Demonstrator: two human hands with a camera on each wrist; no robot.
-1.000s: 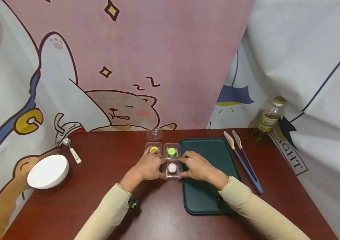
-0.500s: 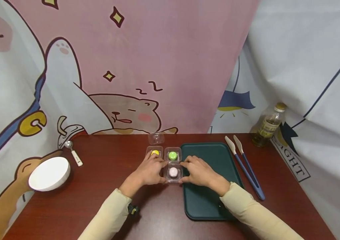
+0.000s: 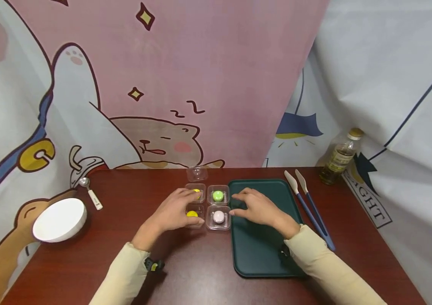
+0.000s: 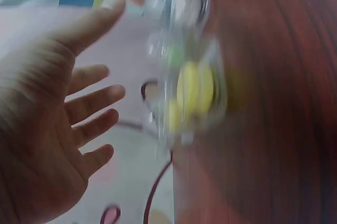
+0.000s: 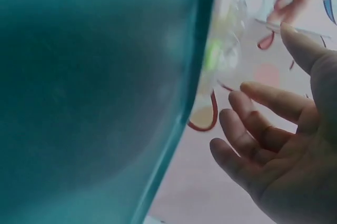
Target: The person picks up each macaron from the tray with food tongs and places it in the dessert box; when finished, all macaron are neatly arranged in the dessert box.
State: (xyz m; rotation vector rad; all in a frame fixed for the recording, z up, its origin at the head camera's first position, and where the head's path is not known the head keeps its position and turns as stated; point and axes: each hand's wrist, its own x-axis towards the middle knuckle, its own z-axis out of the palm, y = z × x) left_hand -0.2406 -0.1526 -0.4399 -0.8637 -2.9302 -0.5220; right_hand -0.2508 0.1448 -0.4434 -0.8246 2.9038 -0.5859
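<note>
Several small clear plastic boxes stand in a two-by-two block on the table, each with one macaron inside. The pale pink macaron (image 3: 219,217) sits front right and the green macaron (image 3: 217,196) behind it. On the left side are a front yellow macaron (image 3: 192,214), seen large in the left wrist view, and a back yellow macaron (image 3: 197,193) partly covered by fingers. My left hand (image 3: 175,211), fingers spread, hovers beside and over the left boxes. With thumb and fingers apart, my right hand (image 3: 258,208) is over the tray (image 3: 261,258), fingertips near the right boxes. Both hands hold nothing.
A clear domed lid (image 3: 197,173) lies behind the boxes. Blue-handled tongs (image 3: 313,212) rest right of the tray, with an oil bottle (image 3: 340,159) behind. At the left are a white bowl (image 3: 59,220) and a small scoop (image 3: 91,193). A printed cloth hangs behind the table.
Both hands have drawn apart from the boxes, the left one moving left and the right one slightly right. The front left box with its yellow macaron has come into sight.
</note>
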